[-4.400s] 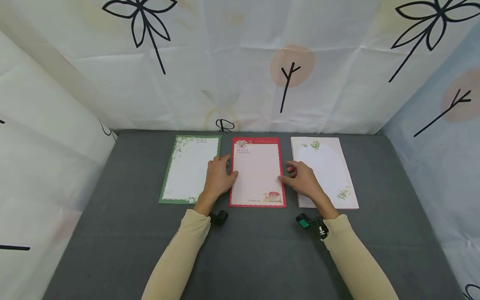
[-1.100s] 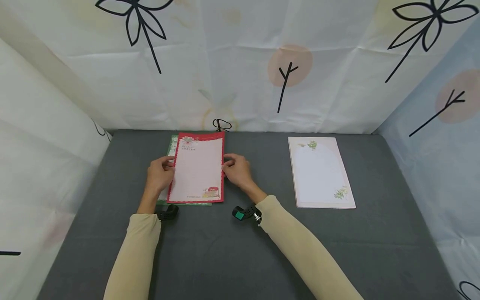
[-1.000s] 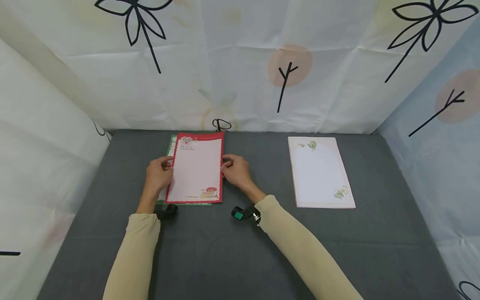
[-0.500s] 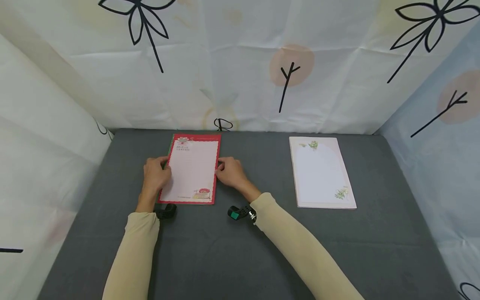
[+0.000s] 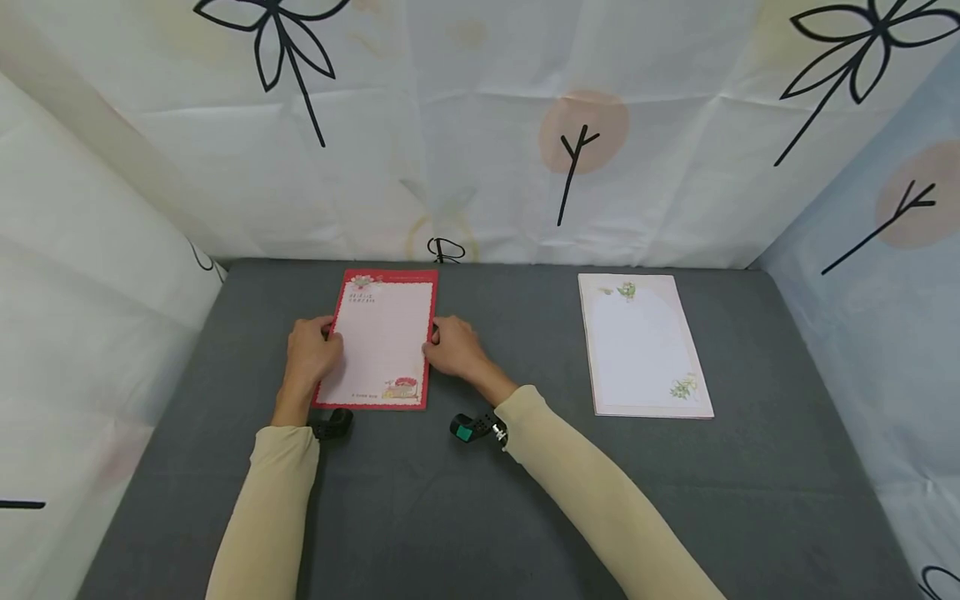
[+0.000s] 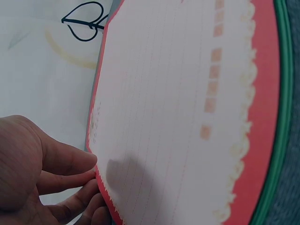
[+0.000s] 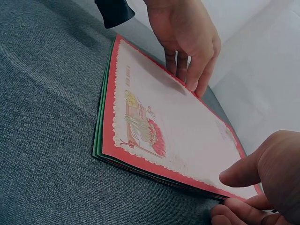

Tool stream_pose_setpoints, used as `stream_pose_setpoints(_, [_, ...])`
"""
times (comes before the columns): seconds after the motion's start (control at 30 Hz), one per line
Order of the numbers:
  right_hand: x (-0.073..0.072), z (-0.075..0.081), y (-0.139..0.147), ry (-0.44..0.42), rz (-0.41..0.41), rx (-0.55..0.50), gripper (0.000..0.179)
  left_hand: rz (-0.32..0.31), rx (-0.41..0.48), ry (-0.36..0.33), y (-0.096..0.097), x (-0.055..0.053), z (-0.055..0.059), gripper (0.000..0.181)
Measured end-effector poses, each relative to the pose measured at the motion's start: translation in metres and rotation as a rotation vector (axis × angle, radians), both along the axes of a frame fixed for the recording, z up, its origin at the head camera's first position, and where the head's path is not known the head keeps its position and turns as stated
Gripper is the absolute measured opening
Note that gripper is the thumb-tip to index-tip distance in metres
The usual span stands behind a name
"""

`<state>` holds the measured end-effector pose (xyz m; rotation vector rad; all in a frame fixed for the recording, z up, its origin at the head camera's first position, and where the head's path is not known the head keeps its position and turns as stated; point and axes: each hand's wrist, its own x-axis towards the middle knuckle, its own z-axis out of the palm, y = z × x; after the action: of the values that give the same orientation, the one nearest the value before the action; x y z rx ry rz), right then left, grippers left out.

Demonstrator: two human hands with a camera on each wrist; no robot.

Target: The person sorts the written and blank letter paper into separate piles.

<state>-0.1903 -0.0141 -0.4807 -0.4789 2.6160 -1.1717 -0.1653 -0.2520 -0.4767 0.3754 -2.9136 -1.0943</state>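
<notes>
A stack of red-bordered letter paper [image 5: 381, 350] lies on the left side of the table, right over a green-bordered stack [image 7: 97, 136]. Only thin green edges show below the red in the wrist views; the head view hides them. My left hand [image 5: 311, 350] holds the left edge, its thumb and fingertips meeting at the red border in the left wrist view. At the right edge is my right hand [image 5: 454, 347], pinching with the thumb above the top sheet and the fingers curled against the side, as the right wrist view shows.
To the right lies a separate stack of pale letter paper [image 5: 643, 350] printed with green sprigs. A grey cloth covers the table [image 5: 525, 517]. Pale printed curtains [image 5: 480, 167] enclose the back and both sides.
Both hands have brought the red-bordered stack leftward from the middle onto the green-bordered one. In the last second it shifted slightly further left, and the green edges lined up beneath it.
</notes>
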Motion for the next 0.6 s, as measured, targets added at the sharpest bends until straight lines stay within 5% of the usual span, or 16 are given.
stream_pose_setpoints(0.37, [0.001,0.001,0.001,-0.001,0.005,-0.003,0.012,-0.012,0.006,0.008,-0.001,-0.002,-0.002,0.045])
stream_pose_setpoints(0.6, [0.004,0.004,0.018,0.028,-0.045,0.004,0.041,0.007,-0.031,0.061,0.0,0.004,-0.003,0.046])
